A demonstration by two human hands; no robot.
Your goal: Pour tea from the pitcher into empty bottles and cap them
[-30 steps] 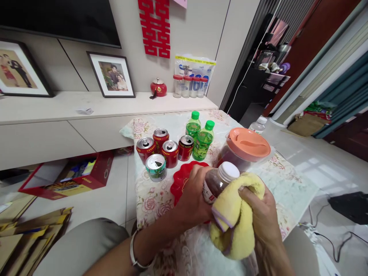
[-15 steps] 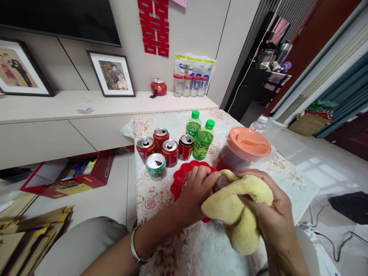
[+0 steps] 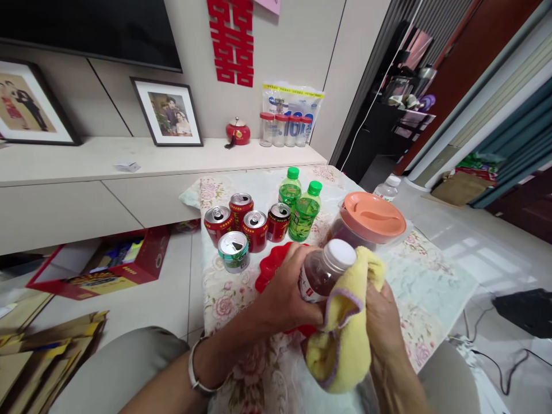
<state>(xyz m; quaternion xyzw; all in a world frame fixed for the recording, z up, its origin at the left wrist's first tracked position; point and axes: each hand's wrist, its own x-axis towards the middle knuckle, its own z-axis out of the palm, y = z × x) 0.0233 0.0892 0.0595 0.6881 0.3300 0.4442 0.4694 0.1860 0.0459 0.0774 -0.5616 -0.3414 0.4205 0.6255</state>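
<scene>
Wrapped around a clear plastic bottle (image 3: 321, 270) with a white cap and dark contents is my left hand (image 3: 287, 293), closed on its side. The bottle is tilted above a red scalloped plate (image 3: 271, 264). On the right, my right hand (image 3: 382, 322) grips a yellow cloth (image 3: 345, 333) with a purple hem, pressed against the bottle's right side. Part of the bottle's lower end is hidden by the cloth and my fingers. Beyond the plate stand several red cans (image 3: 255, 230), a green-and-silver can (image 3: 233, 251) and two green-capped bottles (image 3: 305, 215).
A lidded container with an orange top (image 3: 375, 215) stands at the table's right, with a white-capped bottle (image 3: 387, 188) behind it. The flowered tablecloth (image 3: 224, 299) covers the table. A red box (image 3: 146, 259) lies on the floor at left, near flattened cardboard (image 3: 56, 356).
The bottle has turned and risen so that its white cap and label now show. The cloth has slipped from over it to its right side, hanging lower.
</scene>
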